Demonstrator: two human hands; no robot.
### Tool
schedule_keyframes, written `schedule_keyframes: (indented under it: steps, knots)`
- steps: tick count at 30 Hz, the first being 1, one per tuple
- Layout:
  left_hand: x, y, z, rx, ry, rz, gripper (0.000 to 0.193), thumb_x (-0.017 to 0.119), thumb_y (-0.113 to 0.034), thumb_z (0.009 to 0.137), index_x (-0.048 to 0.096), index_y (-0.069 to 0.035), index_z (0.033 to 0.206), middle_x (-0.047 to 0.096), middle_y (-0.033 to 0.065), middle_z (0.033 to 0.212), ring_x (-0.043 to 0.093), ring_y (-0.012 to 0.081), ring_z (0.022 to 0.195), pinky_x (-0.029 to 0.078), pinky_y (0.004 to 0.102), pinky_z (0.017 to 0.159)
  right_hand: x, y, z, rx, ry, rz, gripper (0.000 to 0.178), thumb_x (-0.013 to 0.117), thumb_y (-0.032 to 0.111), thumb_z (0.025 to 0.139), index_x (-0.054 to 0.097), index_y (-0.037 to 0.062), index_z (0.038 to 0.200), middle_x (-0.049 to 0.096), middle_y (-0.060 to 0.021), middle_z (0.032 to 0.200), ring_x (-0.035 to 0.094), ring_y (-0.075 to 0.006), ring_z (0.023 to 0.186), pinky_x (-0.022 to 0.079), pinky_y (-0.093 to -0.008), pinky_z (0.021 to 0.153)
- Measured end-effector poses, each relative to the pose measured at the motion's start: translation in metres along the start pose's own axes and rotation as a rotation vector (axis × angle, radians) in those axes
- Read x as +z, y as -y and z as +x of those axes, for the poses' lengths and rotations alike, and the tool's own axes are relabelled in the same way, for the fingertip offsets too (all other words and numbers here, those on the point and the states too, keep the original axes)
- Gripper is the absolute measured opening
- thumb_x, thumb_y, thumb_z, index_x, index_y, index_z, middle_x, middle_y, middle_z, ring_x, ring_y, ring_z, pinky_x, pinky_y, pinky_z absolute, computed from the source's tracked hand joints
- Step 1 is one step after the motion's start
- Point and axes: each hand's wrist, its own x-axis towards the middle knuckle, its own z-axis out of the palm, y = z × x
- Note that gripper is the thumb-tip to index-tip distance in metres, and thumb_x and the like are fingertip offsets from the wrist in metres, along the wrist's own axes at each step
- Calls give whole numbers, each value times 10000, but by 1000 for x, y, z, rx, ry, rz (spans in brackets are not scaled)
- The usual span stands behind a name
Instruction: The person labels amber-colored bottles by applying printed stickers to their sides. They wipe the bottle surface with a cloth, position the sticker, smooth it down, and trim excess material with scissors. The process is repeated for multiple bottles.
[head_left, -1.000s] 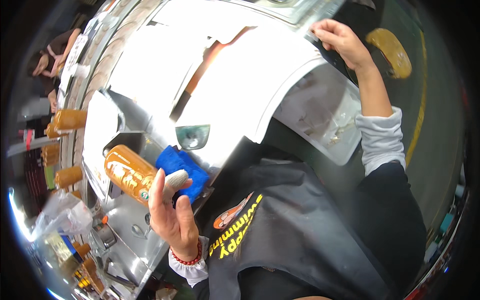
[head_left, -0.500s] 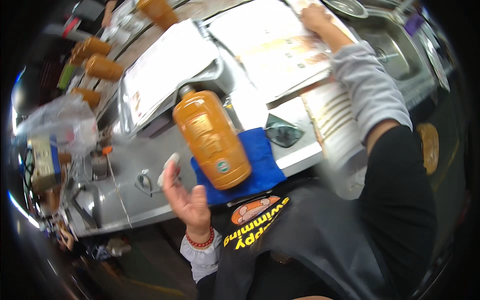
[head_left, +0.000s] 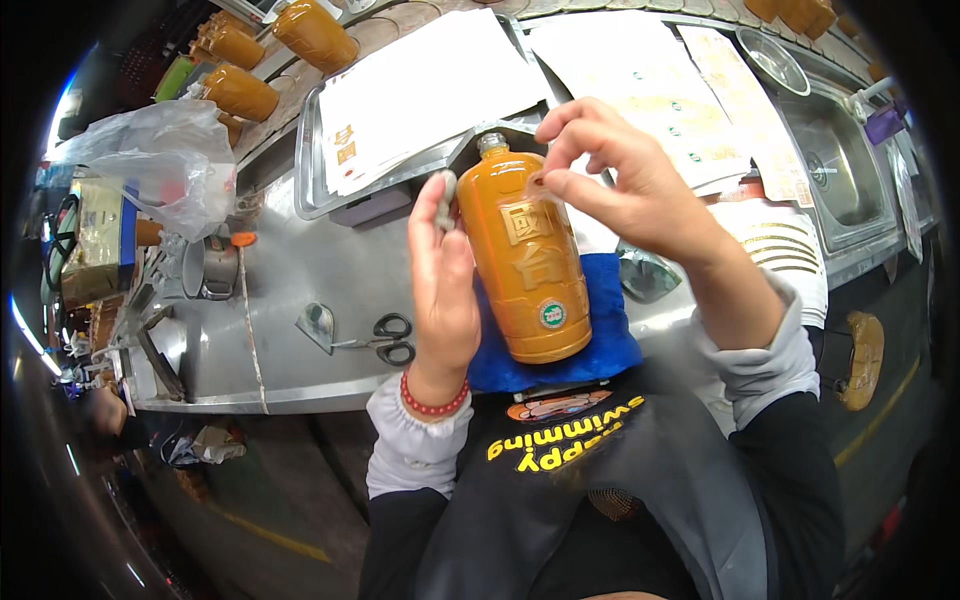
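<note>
An orange-brown glazed bottle (head_left: 530, 270) with raised gold characters and a round green label lies on a folded blue cloth (head_left: 610, 340), its narrow neck pointing away from me. My left hand (head_left: 443, 290) is at the bottle's left side, fingers stretched out and thumb apart; greyish coverings show at its fingertips. Over the bottle's right shoulder, my right hand (head_left: 625, 180) pinches a small, thin, clear decal film (head_left: 537, 186) with a dark reddish mark between thumb and forefinger. The film is close to the bottle's surface; whether it touches, I cannot tell.
White decal sheets (head_left: 430, 90) lie over a metal tray; more sheets (head_left: 640, 100) are spread behind my right hand. Scissors (head_left: 390, 340) rest left of the cloth. A sink (head_left: 845, 170) is at right, a metal cup (head_left: 210, 268) and plastic bag (head_left: 170, 160) at left. Several orange-brown bottles (head_left: 315, 35) stand behind.
My right hand has come back from the far decal sheets to the bottle and now holds a small film. The left hand has moved up against the bottle's side. The view has shifted.
</note>
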Motion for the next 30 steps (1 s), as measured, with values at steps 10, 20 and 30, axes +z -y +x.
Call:
schedule_keyframes:
  steps: [10,20,30]
  knots:
    - [3,17,14,-46,-60,-172,577,418,-330,1074,230,2,1507,514,183,1363,565,213,1208,464,341,1024,15,5,6,55,-31,62,94,660,168,918,646,75,915,574,-60,1157,543,-154,1049,428,-270,824]
    - [-1,22,21,-45,-11,-259,456,487,-260,1054,316,-13,1397,535,162,1299,567,196,1165,483,349,998,14,-7,27,8,117,21,117,676,121,881,588,45,895,553,-106,1113,546,-225,1060,448,-334,929]
    - [-8,16,36,-76,-21,-163,409,575,-202,1011,395,6,1314,550,154,1237,570,173,1110,479,323,972,14,-3,28,126,218,109,156,688,151,895,575,69,966,552,-75,1120,549,-180,1042,473,-336,883]
